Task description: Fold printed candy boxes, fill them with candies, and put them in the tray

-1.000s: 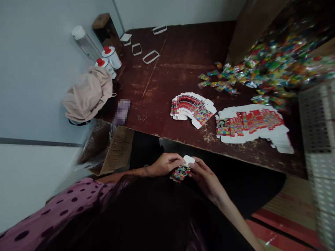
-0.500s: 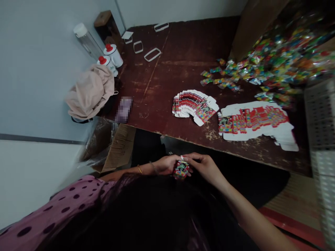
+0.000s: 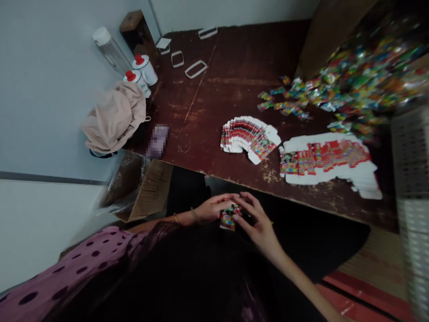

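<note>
r hand (image 3: 262, 227) shifted, l hand (image 3: 208, 210) holds 1 box (image 3: 227, 221)

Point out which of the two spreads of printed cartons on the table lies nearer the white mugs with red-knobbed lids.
The smaller, tightly curved fan lies nearer the mugs; the longer spread lies farther right, beyond it.
</note>
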Demonstrator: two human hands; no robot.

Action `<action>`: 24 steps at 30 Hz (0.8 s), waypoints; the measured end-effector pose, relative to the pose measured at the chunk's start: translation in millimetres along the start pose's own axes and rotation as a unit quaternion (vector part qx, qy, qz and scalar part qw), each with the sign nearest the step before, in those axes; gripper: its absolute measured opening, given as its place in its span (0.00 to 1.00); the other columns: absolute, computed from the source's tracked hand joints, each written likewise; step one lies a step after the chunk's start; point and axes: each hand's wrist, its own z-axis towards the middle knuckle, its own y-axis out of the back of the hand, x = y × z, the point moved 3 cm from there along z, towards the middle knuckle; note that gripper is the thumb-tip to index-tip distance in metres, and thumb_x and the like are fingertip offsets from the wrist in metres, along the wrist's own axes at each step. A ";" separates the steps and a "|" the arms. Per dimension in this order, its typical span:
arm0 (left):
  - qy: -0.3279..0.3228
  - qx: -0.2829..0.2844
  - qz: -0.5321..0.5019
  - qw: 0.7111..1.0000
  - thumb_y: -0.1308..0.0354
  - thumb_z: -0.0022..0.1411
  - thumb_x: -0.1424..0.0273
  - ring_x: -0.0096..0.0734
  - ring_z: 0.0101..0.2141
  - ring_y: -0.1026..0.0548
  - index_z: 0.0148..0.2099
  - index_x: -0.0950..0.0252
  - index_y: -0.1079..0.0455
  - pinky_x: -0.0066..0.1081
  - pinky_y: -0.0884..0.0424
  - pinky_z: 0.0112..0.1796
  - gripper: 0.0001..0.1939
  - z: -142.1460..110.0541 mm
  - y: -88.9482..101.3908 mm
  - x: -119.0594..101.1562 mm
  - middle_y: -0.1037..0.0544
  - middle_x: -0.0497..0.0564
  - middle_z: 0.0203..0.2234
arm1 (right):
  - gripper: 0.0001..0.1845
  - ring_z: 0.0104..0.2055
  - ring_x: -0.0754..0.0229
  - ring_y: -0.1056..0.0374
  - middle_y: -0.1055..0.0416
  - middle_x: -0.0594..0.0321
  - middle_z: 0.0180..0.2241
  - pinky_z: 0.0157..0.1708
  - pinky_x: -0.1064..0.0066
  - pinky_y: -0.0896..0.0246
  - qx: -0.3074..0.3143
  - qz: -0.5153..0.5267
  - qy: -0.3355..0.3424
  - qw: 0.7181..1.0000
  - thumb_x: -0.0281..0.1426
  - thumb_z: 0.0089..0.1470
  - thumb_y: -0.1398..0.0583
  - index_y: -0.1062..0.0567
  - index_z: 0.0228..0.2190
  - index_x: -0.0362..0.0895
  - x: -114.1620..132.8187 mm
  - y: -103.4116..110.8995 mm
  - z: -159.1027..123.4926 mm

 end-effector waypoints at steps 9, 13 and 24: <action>-0.055 0.098 0.335 0.936 0.30 0.44 0.69 0.25 0.32 0.29 0.42 0.66 0.28 0.26 0.35 0.36 0.20 15.7 9.3 -83.5 0.26 0.45 0.29 | 0.12 0.41 0.49 0.26 0.22 0.66 0.40 0.40 0.56 0.28 0.080 -0.012 -0.030 0.996 0.44 0.55 0.41 0.23 0.41 0.60 6.5 68.4 90.8; -0.011 0.141 0.272 0.952 0.30 0.45 0.66 0.28 0.33 0.27 0.45 0.65 0.31 0.27 0.32 0.36 0.24 35.6 -1.0 -75.5 0.24 0.48 0.33 | 0.17 0.49 0.45 0.32 0.26 0.54 0.47 0.53 0.49 0.40 -0.099 -0.213 0.037 0.971 0.38 0.55 0.43 0.24 0.44 0.47 -0.3 160.4 204.0; -0.084 0.056 0.070 0.992 0.33 0.49 0.68 0.30 0.28 0.24 0.52 0.64 0.37 0.29 0.27 0.28 0.28 72.5 -0.1 -84.0 0.24 0.51 0.32 | 0.15 0.54 0.38 0.39 0.34 0.28 0.47 0.43 0.53 0.44 -0.178 -0.466 -0.004 0.867 0.29 0.57 0.47 0.26 0.41 0.32 -40.9 199.7 296.9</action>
